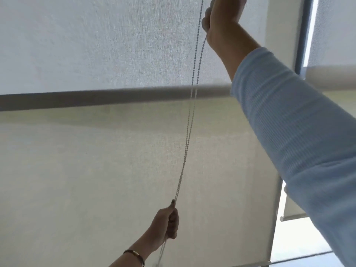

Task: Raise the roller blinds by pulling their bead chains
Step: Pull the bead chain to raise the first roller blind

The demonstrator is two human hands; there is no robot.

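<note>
A pale woven roller blind (96,160) fills most of the view. Its bead chain (189,116) hangs in two strands from the top edge down to the lower middle. My left hand (165,222) is low, fist closed around both strands, with loose chain trailing below it. My right hand (223,18) is raised at the top edge, fingers curled around the chain's right strand; its fingertips are cut off by the frame. A light blue sleeve (289,122) covers the right forearm.
A dark horizontal bar (96,98) shows across the blind at mid height. To the right stands a dark window frame post (301,45), a neighbouring blind with a white bottom rail (331,77), and another rail end (292,216) lower down.
</note>
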